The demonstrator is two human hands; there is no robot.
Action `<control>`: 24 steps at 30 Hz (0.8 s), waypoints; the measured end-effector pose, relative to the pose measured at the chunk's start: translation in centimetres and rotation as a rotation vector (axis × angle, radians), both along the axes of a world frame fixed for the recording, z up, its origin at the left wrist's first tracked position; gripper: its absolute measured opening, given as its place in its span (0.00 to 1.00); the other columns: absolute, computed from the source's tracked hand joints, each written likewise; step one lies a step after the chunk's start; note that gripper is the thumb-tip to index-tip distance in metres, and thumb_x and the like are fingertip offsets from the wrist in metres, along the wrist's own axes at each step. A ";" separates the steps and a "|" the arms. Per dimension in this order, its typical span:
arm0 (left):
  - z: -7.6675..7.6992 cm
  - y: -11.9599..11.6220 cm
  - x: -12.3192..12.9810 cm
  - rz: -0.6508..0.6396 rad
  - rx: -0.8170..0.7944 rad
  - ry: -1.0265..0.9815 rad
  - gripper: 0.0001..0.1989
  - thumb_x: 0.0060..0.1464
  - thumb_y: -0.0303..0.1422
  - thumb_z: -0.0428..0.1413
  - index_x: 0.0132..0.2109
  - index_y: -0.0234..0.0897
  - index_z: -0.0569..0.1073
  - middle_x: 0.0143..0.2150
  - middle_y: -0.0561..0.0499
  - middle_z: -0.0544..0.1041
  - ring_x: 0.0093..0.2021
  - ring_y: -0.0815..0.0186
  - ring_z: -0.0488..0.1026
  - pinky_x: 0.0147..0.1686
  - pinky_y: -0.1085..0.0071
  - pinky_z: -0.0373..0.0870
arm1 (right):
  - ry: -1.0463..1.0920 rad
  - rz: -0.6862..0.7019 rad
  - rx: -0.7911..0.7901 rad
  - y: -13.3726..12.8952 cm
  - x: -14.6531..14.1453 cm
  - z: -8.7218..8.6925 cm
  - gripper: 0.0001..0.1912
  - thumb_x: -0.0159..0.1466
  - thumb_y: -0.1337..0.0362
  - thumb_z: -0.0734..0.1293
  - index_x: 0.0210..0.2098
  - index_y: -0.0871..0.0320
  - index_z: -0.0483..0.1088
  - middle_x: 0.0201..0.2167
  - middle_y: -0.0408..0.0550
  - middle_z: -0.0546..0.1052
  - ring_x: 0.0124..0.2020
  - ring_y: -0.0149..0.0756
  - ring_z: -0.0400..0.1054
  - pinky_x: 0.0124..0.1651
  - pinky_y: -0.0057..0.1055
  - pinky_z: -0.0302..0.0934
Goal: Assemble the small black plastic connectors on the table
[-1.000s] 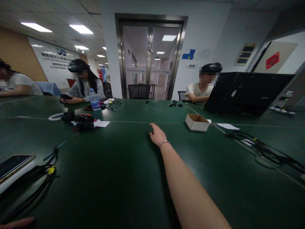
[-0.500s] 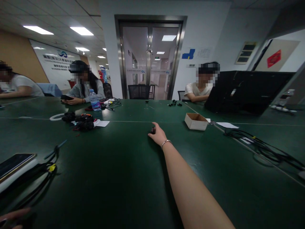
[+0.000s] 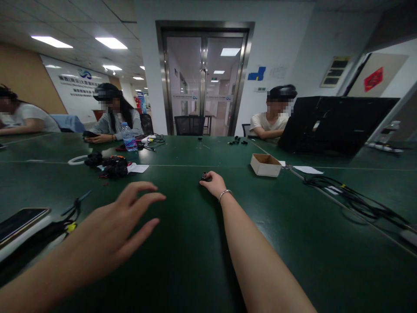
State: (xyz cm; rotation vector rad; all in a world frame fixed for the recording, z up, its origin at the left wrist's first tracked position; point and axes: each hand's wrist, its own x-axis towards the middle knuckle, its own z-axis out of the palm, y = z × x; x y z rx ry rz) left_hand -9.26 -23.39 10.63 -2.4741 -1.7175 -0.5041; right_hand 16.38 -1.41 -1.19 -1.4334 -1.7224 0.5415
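Note:
On the green table point(image 3: 182, 243), my right hand point(image 3: 213, 184) reaches out near the middle, its thumb and fingers closed on a small dark object with a metallic top point(image 3: 204, 175). A thin bracelet circles the right wrist. My left hand point(image 3: 127, 221) hovers over the table to the left, fingers apart and nothing in them. A phone point(image 3: 21, 224) and black cables with a yellow tag point(image 3: 71, 227) are partly behind the left arm.
An open cardboard box point(image 3: 265, 166) stands right of my right hand. Farther right are black cables point(image 3: 355, 198) and a large black monitor point(image 3: 335, 126). Black gear point(image 3: 112, 165) and a bottle point(image 3: 129, 138) lie left. Three people sit across the table.
My left hand has come in from the lower left corner to over the table, fingers spread. My right hand has shifted slightly left, and its fingers have closed on the small dark object.

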 end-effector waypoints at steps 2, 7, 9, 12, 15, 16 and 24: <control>0.1 4.0 3.8 -0.161 -0.065 0.059 0.22 0.54 0.42 0.49 0.57 0.52 0.62 0.59 0.48 0.60 0.35 0.67 0.72 0.38 0.67 0.71 | 0.011 0.027 0.033 0.3 -0.1 -0.2 0.11 0.50 0.63 0.73 0.28 0.57 0.67 0.32 0.41 0.73 0.34 0.34 0.67 0.40 0.30 0.59; -2.9 15.2 10.5 -0.160 -0.055 -0.043 0.25 0.55 0.33 0.49 0.60 0.47 0.59 0.58 0.44 0.59 0.49 0.56 0.69 0.44 0.65 0.68 | 0.032 0.063 0.110 0.8 0.1 -0.6 0.11 0.50 0.65 0.72 0.26 0.58 0.65 0.27 0.39 0.72 0.31 0.32 0.66 0.36 0.27 0.58; -4.9 18.6 11.7 -0.155 -0.100 -0.202 0.22 0.54 0.35 0.51 0.57 0.46 0.64 0.53 0.44 0.64 0.46 0.58 0.71 0.44 0.65 0.68 | 0.035 0.056 0.119 0.9 0.2 -0.6 0.10 0.51 0.66 0.71 0.26 0.58 0.65 0.26 0.39 0.71 0.28 0.31 0.64 0.32 0.26 0.57; -8.4 21.7 12.3 -0.203 -0.152 -0.535 0.10 0.55 0.34 0.50 0.43 0.40 0.72 0.44 0.46 0.70 0.39 0.64 0.72 0.40 0.69 0.69 | 0.041 0.040 0.093 1.2 0.5 -0.6 0.08 0.51 0.66 0.70 0.28 0.58 0.66 0.24 0.39 0.70 0.27 0.31 0.64 0.29 0.25 0.56; -11.3 22.7 11.9 -0.150 -0.253 -0.875 0.07 0.56 0.32 0.50 0.40 0.37 0.70 0.33 0.49 0.73 0.30 0.69 0.71 0.32 0.72 0.69 | 0.029 0.055 0.060 1.5 0.7 -0.6 0.07 0.50 0.68 0.70 0.29 0.59 0.69 0.24 0.39 0.71 0.26 0.31 0.65 0.29 0.24 0.56; -11.9 22.9 11.6 -0.152 -0.291 -0.949 0.07 0.55 0.32 0.51 0.40 0.36 0.70 0.31 0.51 0.72 0.29 0.69 0.70 0.31 0.73 0.68 | 0.019 0.062 0.066 1.6 0.7 -0.7 0.07 0.50 0.68 0.70 0.30 0.59 0.70 0.25 0.40 0.71 0.27 0.31 0.65 0.29 0.25 0.57; -12.2 23.4 11.1 -0.152 -0.350 -1.170 0.08 0.53 0.33 0.54 0.39 0.33 0.69 0.27 0.52 0.72 0.26 0.71 0.69 0.26 0.76 0.65 | 0.265 0.108 0.006 1.7 -0.2 -0.4 0.13 0.50 0.73 0.68 0.36 0.60 0.72 0.27 0.41 0.71 0.23 0.27 0.65 0.29 0.24 0.62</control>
